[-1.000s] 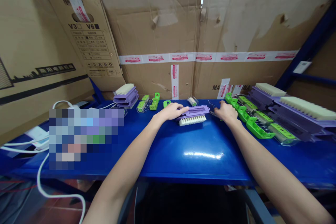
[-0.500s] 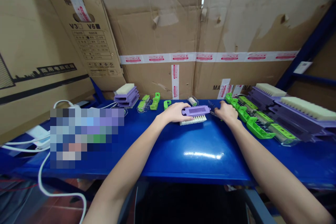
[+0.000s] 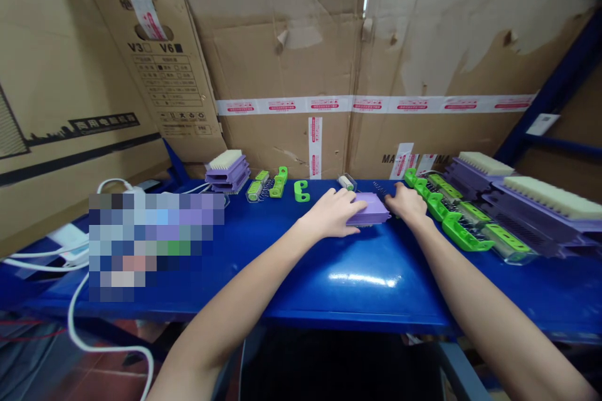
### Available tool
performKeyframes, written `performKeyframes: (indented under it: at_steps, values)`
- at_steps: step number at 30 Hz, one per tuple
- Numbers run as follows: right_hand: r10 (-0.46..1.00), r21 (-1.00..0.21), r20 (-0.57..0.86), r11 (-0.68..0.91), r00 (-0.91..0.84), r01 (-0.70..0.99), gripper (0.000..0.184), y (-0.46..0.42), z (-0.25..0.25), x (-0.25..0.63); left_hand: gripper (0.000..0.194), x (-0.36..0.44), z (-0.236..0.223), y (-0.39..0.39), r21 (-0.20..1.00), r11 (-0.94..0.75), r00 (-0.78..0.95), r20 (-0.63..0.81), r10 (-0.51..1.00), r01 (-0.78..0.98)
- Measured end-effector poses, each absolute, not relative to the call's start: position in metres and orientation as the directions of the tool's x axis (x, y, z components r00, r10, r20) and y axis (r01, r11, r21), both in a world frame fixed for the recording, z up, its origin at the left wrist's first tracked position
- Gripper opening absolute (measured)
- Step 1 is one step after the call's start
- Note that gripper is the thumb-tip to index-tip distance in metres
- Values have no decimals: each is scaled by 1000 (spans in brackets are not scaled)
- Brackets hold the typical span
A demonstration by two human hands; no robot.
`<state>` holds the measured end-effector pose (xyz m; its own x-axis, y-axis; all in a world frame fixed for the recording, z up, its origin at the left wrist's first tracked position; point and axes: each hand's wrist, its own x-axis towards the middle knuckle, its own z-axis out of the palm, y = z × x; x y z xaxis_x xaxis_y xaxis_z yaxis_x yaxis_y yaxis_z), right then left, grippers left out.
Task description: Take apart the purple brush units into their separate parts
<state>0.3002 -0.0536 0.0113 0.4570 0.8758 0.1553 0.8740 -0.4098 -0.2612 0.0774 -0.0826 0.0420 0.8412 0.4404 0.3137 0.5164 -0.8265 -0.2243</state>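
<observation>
My left hand [image 3: 332, 212] is wrapped over the far end of a purple brush part [image 3: 369, 208], low over the blue tabletop. Its smooth purple face shows; the bristles are mostly hidden under it. My right hand [image 3: 408, 202] is closed, with curled fingers close to the right end of the purple part; what they hold, if anything, is hidden. A thin metal spring [image 3: 379, 188] lies just left of that hand. Behind the purple part stands a small clear case with a pale roller [image 3: 347, 182]. A green bracket [image 3: 301, 191] lies beyond my left wrist.
Green brackets [image 3: 463, 234] and clear green-topped cases [image 3: 508, 241] line the right side, beside stacked purple brushes [image 3: 550, 197]. More purple brushes [image 3: 226, 170] are stacked at the back left, near a green clip [image 3: 279, 182]. A white cable [image 3: 73, 319] hangs at left; cardboard [image 3: 282, 62] walls the back.
My left hand has moved right and turned the purple brush part, so its slotted side and white bristles are out of sight. The green bracket is now uncovered. My right hand has barely moved.
</observation>
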Motion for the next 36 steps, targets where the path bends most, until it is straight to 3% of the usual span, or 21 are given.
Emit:
performKeyframes:
  at_steps: [4, 7, 11, 18, 22, 24, 26, 32, 36]
  values:
    - [876, -258, 147, -414, 459, 873, 52, -54, 13, 300, 51, 72, 53, -81, -165, -815, 802, 365, 473, 556]
    - [878, -253, 142, -415, 458, 874, 51, -55, 14, 299, 47, 56, 62, -72, -62, -757, 712, 396, 580, 651]
    - [879, -249, 144, -413, 455, 876, 50, -55, 15, 299, 53, 44, 64, -65, 66, -694, 642, 325, 694, 717]
    - [883, -252, 140, -405, 447, 879, 50, -54, 14, 302, 35, 77, 56, -86, -48, -842, 822, 257, 509, 537]
    - [878, -249, 137, -418, 459, 874, 50, -53, 14, 301, 41, 76, 64, -92, 50, -889, 874, 164, 458, 456]
    - [874, -247, 137, -425, 466, 871, 50, -53, 13, 301, 31, 67, 69, -94, 87, -893, 880, 151, 450, 441]
    - [874, -246, 142, -423, 464, 872, 50, -53, 13, 300, 25, 58, 70, -98, 51, -879, 864, 169, 475, 473]
    - [875, -248, 150, -417, 460, 874, 51, -53, 12, 300, 73, 53, 52, -123, -157, -784, 788, 279, 548, 601]
    - [875, -246, 151, -417, 459, 875, 51, -53, 12, 301, 65, 55, 49, -133, -60, -859, 828, 310, 468, 508]
